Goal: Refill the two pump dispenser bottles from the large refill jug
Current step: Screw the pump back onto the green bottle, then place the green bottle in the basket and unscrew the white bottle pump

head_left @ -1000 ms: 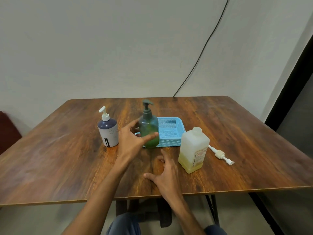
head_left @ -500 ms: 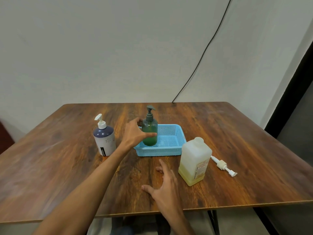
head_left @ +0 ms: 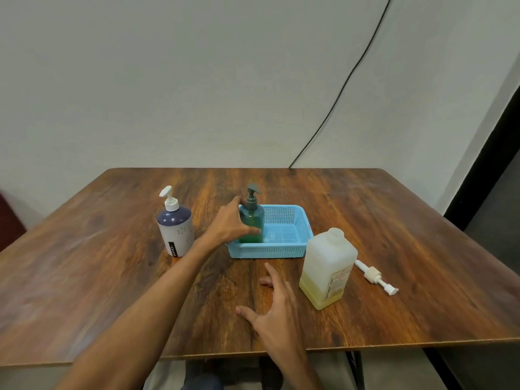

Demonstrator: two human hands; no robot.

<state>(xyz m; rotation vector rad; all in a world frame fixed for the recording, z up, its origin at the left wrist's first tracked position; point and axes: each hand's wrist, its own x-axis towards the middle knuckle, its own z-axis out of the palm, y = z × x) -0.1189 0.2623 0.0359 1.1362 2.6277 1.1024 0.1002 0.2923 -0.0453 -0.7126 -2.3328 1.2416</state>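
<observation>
A green pump bottle (head_left: pixel 252 220) stands upright in the left end of a blue mesh basket (head_left: pixel 284 250). My left hand (head_left: pixel 229 223) grips its body, thumb across the front. A dark blue and white pump bottle (head_left: pixel 176 228) stands on the table to the left of the basket. The translucent refill jug (head_left: pixel 327 267), uncapped and holding a little yellow liquid, stands to the right of my right hand (head_left: pixel 274 311), which rests open on the wooden table (head_left: pixel 84 277). The jug's white pump (head_left: pixel 375 277) lies beside it.
The table's front edge runs just below my right hand. A black cable (head_left: pixel 342 85) hangs down the wall to the table's back edge. A dark door frame (head_left: pixel 484 175) stands at the right, something dark red (head_left: pixel 9 223) at the far left.
My left hand carried the green bottle away from me and set it down inside the basket. The right hand stayed flat on the table.
</observation>
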